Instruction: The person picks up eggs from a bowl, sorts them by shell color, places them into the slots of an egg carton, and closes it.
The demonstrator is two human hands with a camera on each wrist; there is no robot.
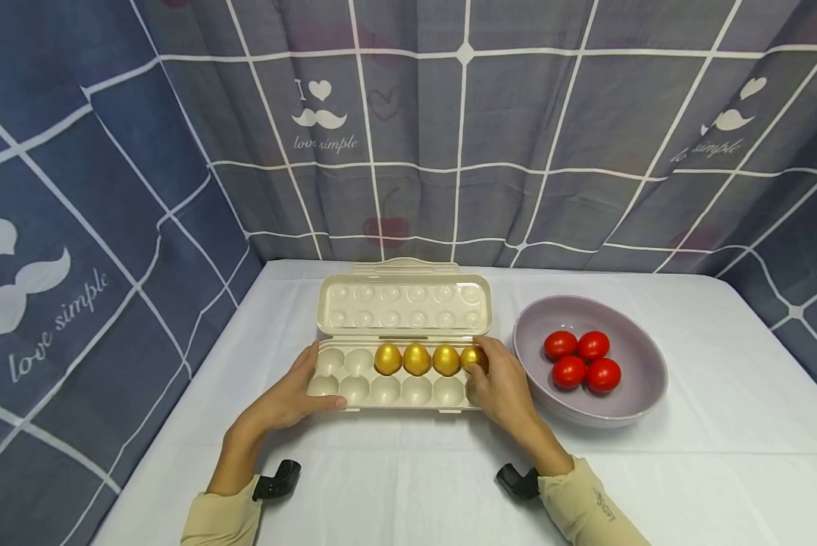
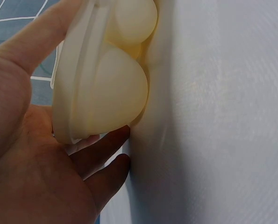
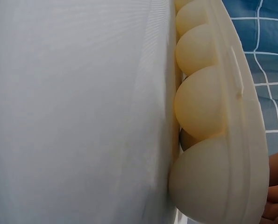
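My right hand [image 1: 507, 390] pinches the rightmost gold egg [image 1: 471, 358] between thumb and fingers, egg sitting at its slot in the far row. Left hand [image 1: 280, 403] grips the left end of the egg carton [image 1: 385, 390], thumb along the near edge.

Status: far row has three other gold eggs [image 1: 417, 359] seated just left of the one I'm holding, so call it four of six. Remaining: two empty slots at far left, plus five visibly empty near-row slots; sixth is mostly behind my hand, can't tell. Lid [image 1: 405, 305] lies back on the far side, not closed.

Bowl [image 1: 640, 379] just right of the carton has four red ovals [image 1: 593, 346], eggs or tomatoes, can't tell. None in the visible slots. I'd judge it part-done.
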